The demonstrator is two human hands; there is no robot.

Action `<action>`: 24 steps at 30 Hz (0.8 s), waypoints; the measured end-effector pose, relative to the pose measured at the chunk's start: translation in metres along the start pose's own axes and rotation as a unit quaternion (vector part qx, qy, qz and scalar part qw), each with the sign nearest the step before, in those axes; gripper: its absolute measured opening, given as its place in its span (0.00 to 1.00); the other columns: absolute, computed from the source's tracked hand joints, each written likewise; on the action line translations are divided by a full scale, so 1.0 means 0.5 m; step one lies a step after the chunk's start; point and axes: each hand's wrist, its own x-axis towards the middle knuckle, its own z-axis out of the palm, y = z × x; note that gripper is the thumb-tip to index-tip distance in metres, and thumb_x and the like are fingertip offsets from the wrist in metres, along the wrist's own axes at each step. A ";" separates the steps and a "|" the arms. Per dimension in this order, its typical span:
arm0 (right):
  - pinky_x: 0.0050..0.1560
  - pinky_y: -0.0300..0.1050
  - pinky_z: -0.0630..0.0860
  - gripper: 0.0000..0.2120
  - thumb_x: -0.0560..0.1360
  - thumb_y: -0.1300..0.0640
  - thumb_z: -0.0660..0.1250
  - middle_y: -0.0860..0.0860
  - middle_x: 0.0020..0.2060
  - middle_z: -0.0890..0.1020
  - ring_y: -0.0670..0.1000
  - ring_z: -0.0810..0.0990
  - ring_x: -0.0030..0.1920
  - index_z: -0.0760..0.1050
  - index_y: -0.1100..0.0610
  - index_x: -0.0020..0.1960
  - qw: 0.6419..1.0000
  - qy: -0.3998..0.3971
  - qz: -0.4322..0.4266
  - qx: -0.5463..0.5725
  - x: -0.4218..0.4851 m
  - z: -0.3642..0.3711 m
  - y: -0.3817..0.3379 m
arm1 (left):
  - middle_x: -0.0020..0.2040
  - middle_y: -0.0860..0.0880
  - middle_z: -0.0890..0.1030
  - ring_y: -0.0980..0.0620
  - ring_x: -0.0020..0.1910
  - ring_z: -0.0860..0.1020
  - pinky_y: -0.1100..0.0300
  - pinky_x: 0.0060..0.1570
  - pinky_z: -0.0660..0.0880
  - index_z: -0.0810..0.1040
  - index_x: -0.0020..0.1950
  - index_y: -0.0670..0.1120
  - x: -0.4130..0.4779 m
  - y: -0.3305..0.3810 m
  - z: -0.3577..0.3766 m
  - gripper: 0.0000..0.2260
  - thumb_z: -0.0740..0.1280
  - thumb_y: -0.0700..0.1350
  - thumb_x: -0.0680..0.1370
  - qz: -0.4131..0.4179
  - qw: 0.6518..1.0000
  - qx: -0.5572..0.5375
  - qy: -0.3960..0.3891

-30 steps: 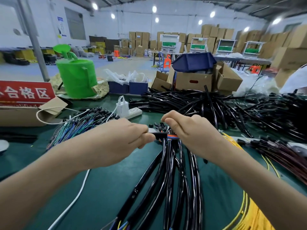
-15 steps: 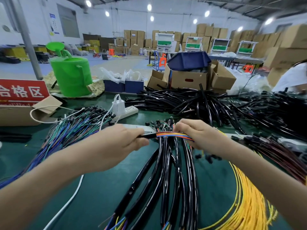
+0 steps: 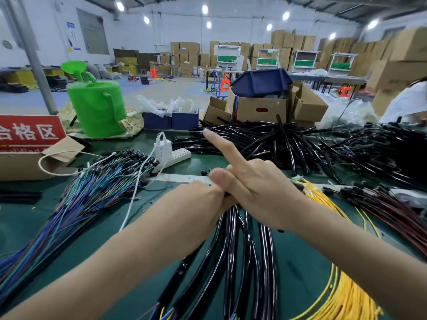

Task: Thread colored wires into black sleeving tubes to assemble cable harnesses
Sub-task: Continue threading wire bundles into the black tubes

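The left hand (image 3: 203, 204) and right hand (image 3: 261, 185) met above the green tabletop (image 3: 298, 262), pressed against each other. The left fingers were closed on the end of a black tube (image 3: 227, 194), only a sliver of which showed between the two hands. The right thumb lay against the left hand, the index finger (image 3: 221, 148) pointed straight out and the other fingers curled under; whether they gripped anything could not be told. A bundle of finished black tubes (image 3: 233, 245) ran back from under the hands toward the near edge, with coloured wire ends showing there. Blue and green wires (image 3: 92, 195) lay to the left, yellow wires (image 3: 342, 296) to the right, and a heap of empty tubes (image 3: 265, 139) sat beyond.
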 end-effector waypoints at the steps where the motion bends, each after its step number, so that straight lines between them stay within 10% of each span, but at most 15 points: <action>1: 0.38 0.47 0.70 0.33 0.72 0.27 0.39 0.52 0.28 0.76 0.54 0.74 0.30 0.38 0.36 0.74 1.000 0.004 -0.012 0.016 -0.001 0.001 0.004 | 0.45 0.47 0.78 0.46 0.42 0.77 0.50 0.44 0.74 0.66 0.53 0.56 0.004 0.004 0.001 0.07 0.55 0.43 0.82 0.000 1.000 0.001 -0.002; 4: 0.36 0.46 0.70 0.38 0.68 0.23 0.44 0.51 0.30 0.76 0.51 0.73 0.29 0.36 0.34 0.73 0.999 -0.019 -0.035 0.023 0.000 0.003 0.028 | 0.42 0.48 0.76 0.45 0.41 0.76 0.47 0.44 0.76 0.61 0.53 0.56 0.012 0.000 0.005 0.09 0.54 0.41 0.81 -0.028 0.999 0.016 -0.027; 7: 0.36 0.43 0.68 0.41 0.62 0.24 0.61 0.46 0.29 0.75 0.43 0.71 0.29 0.59 0.38 0.71 0.994 -0.097 0.021 -0.050 -0.013 -0.002 0.076 | 0.33 0.54 0.67 0.47 0.33 0.69 0.51 0.39 0.71 0.56 0.39 0.54 0.002 -0.019 -0.006 0.12 0.53 0.52 0.81 -0.091 0.990 0.077 -0.072; 10: 0.39 0.45 0.67 0.17 0.70 0.36 0.67 0.45 0.28 0.70 0.50 0.70 0.34 0.75 0.47 0.51 0.982 -0.143 0.087 -0.086 -0.039 0.002 0.120 | 0.31 0.52 0.68 0.50 0.27 0.67 0.52 0.34 0.68 0.57 0.37 0.54 -0.010 -0.028 -0.009 0.14 0.49 0.59 0.79 -0.116 0.983 0.090 -0.112; 16: 0.33 0.46 0.59 0.24 0.71 0.30 0.59 0.45 0.30 0.67 0.58 0.75 0.37 0.73 0.50 0.47 0.911 -0.224 -0.005 -0.345 -0.050 0.006 0.116 | 0.33 0.51 0.68 0.52 0.27 0.66 0.56 0.30 0.63 0.59 0.40 0.52 -0.017 -0.014 0.005 0.14 0.48 0.60 0.79 -0.121 0.964 0.103 -0.215; 24: 0.27 0.45 0.58 0.26 0.69 0.32 0.65 0.46 0.28 0.60 0.56 0.62 0.30 0.55 0.49 0.44 0.911 -0.230 -0.006 -0.341 -0.053 -0.008 0.093 | 0.35 0.51 0.66 0.53 0.29 0.64 0.55 0.36 0.64 0.59 0.43 0.50 0.009 0.017 0.005 0.14 0.49 0.58 0.81 -0.106 0.952 0.131 -0.257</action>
